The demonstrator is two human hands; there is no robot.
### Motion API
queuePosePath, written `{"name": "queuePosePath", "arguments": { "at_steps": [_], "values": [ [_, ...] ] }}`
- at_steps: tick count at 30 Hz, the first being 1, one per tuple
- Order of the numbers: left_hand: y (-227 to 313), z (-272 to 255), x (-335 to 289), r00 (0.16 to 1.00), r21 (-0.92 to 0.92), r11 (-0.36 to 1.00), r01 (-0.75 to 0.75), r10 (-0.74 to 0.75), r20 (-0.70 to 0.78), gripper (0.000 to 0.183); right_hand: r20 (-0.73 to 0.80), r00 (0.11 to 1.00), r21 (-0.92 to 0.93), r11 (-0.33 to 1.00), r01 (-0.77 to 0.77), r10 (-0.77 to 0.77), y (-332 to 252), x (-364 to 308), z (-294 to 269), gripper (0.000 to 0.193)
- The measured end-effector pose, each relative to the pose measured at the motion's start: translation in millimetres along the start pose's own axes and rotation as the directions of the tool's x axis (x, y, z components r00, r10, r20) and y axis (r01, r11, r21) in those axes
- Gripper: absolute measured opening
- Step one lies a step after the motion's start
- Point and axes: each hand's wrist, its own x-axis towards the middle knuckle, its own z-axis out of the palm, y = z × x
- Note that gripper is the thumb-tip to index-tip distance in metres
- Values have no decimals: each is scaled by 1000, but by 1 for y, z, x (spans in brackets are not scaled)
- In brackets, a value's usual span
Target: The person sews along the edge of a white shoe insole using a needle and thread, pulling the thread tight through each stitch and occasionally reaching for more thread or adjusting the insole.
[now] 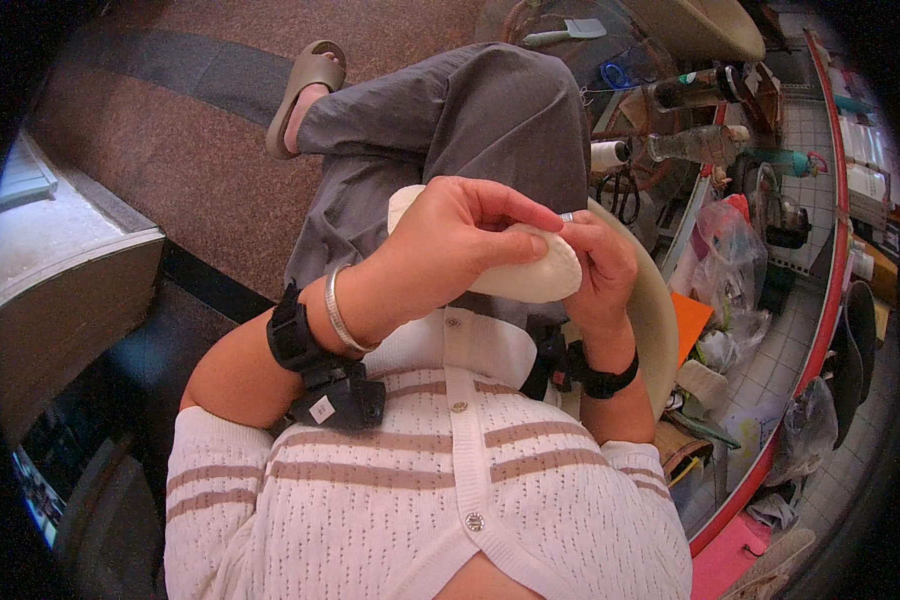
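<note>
A cream-white, long, rounded piece, shaped somewhat like a shoe sole, lies across my lap at hand height. Its right end has a finely ridged or stitched edge. My left hand is closed over its middle, the thumb pressing on the top near the right end. At that end my right hand has its fingers bent and pinched together against the edge. A silver band sits on a finger there. Whether something thin is between those right fingertips is too small to tell. The piece's underside is hidden.
A chair edge curves at my right. Beyond it a red-rimmed shelf holds a glass bottle, a clear plastic bag, an orange sheet and clutter. A white-topped counter stands at the left.
</note>
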Motion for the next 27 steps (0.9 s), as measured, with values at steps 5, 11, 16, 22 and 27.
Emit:
{"name": "queuePosePath", "arguments": {
  "at_steps": [5, 11, 16, 22, 27],
  "values": [
    [-3, -1, 2, 1000, -8, 1000, -13, 13, 23, 21, -35, 998, 20, 999, 43, -42, 5, -3, 3, 5],
    [-4, 0, 4, 999, 43, 998, -36, 36, 16, 20, -23, 998, 2, 999, 54, -54, 1, -3, 1, 4],
    [-4, -1, 5, 999, 73, 997, -35, 35, 11, 18, -43, 994, -21, 995, 101, -102, 3, -1, 4, 5],
    [-7, 0, 6, 997, 66, 995, -77, 77, -10, 16, -59, 996, 48, 997, 64, -61, 1, 6, 7, 7],
    [-3, 0, 5, 999, 73, 996, -47, 48, -11, 18, -17, 996, -6, 996, 87, -88, 3, 8, 3, 8]
  ]
}}
